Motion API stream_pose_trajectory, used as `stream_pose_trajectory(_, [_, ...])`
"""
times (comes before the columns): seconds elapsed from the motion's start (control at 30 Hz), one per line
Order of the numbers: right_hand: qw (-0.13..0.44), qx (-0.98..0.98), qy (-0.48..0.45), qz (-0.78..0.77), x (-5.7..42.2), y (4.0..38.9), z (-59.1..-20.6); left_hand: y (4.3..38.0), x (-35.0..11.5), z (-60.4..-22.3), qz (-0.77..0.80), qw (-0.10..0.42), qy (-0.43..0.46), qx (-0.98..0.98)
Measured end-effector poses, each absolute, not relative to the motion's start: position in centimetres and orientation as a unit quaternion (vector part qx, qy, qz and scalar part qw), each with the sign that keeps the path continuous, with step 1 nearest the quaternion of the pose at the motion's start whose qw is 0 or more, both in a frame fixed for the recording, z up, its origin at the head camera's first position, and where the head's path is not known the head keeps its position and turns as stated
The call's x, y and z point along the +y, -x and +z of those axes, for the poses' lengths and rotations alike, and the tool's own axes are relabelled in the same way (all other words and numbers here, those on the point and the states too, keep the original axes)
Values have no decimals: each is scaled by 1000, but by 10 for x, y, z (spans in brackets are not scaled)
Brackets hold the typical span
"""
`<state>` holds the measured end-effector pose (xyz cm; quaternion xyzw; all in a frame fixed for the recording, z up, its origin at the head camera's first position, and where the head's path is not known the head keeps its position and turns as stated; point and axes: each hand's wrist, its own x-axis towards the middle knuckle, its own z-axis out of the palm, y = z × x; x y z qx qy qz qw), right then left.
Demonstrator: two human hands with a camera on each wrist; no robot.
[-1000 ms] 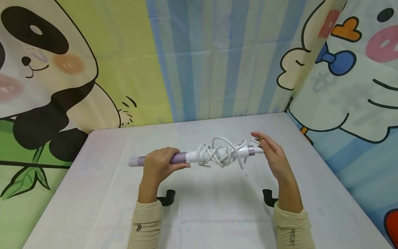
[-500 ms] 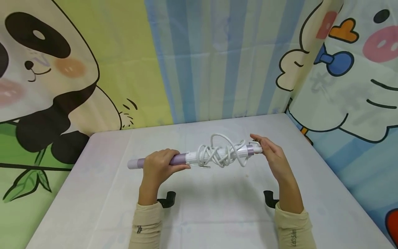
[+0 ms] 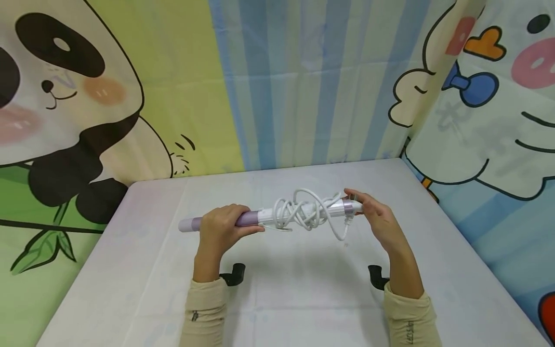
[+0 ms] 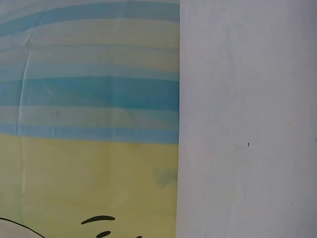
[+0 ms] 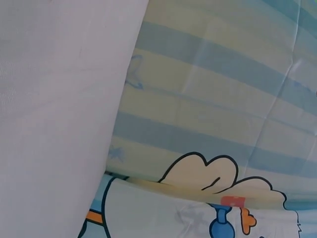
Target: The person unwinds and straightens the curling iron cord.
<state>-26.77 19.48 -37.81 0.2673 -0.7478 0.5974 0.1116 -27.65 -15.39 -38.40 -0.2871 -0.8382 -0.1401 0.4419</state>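
Observation:
A purple and white curling iron [image 3: 248, 219] is held level above the table in the head view, with its pale tip at the left. White cord [image 3: 299, 218] winds loosely in several loops round its white handle. My left hand [image 3: 220, 227] grips the purple barrel, the thumb stretched along it towards the handle. At the handle's far right end, my right hand [image 3: 385, 222] pinches the cord's plug [image 3: 349, 220] between thumb and fingers; fingers partly hide it, and metal prongs show near the fingertips. Neither wrist view shows a hand or the iron.
The white table [image 3: 303, 299] lies beneath, its back edge against a striped cloth wall [image 3: 295, 96]. Cartoon-printed cloth stands at both sides. A black wrist mount [image 3: 234, 274] sits by the left wrist, another black mount [image 3: 377, 277] by the right.
The plug has turned in my right hand, so its cord end now hangs downward beside the handle's end. A cord loop drops lower there. The left hand keeps its grip in place.

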Motion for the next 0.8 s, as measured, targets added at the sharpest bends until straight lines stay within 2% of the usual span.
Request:
stream_pose_trajectory(0.3, [88,-752,-251,603,192,267,-381,278,-155,-382,-133,441,290,-839])
stream_pose_trajectory(0.5, [93,-784,-235,567,191,268,-381,274,-155,-381,-130,434,275,-848])
stream_pose_trajectory(0.67, [113,-815,-220,524,191,269,-380,274,-155,-381,-120,438,271,-849])
stream_pose_trajectory(0.8, [163,-821,-213,504,192,268,-378,275,-156,-380,-112,440,266,-850])
